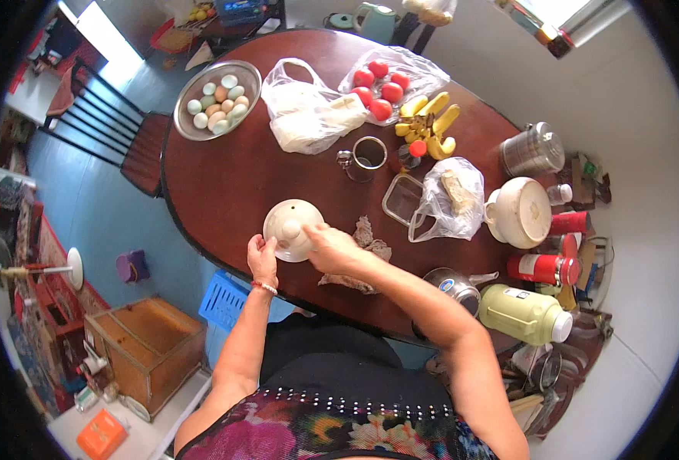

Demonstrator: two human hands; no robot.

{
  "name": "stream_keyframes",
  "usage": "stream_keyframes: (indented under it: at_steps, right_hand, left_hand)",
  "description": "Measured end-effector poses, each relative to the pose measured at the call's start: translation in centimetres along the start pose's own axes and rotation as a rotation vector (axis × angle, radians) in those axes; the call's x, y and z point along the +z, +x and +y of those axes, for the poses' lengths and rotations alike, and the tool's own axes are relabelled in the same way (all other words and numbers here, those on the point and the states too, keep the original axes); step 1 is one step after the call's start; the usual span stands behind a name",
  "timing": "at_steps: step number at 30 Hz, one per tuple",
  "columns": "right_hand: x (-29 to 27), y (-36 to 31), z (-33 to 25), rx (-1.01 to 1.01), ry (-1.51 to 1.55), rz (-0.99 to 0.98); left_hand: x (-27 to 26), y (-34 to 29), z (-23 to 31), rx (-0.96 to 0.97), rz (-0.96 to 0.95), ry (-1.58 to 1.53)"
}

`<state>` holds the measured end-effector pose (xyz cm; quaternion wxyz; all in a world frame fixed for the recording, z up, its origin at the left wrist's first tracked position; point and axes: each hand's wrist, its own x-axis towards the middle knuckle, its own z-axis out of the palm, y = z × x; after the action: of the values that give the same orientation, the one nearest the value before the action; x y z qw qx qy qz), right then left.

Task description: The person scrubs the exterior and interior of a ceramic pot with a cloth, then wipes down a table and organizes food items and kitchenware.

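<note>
A round cream-white pot lid [284,210] with a knob in its middle and a small dark hole near its far rim is held over the table's near edge. My left hand [263,261] grips its near left rim, fingers closed; a beaded bracelet circles that wrist. My right hand [332,249] is curled at the lid's right side, fingertips on it close to the knob; their undersides are hidden. A crumpled grey-brown cloth [380,249] lies on the table beside my right hand, partly covered by that forearm.
On the dark oval table [224,180] are a bowl of eggs [257,77], plastic bags, tomatoes [391,92], bananas [445,119], a metal mug [369,153] and a clear container [403,198]. A cream pot [527,213], steel canister [533,151] and yellow-green thermos [520,313] stand right. A chair [144,157] adjoins left.
</note>
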<state>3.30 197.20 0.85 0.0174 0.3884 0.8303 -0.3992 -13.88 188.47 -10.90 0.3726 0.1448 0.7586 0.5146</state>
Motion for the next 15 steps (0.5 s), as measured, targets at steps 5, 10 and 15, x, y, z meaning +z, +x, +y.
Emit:
stream_keyframes:
  at_steps: [5,10,15]
  right_hand:
    - [4.5,5.3,-1.9,0.041,-0.151,0.213]
    - [5.4,6.5,-1.5,0.040,-0.163,0.213]
    - [2.8,3.7,-1.8,0.027,-0.248,0.235]
  left_hand:
    - [-0.4,1.6,-1.6,-0.093,-0.097,-0.085]
    - [-1.6,1.1,1.3,-0.265,-0.156,-0.139]
    - [-2.4,0.6,1.8,-0.273,-0.149,-0.248]
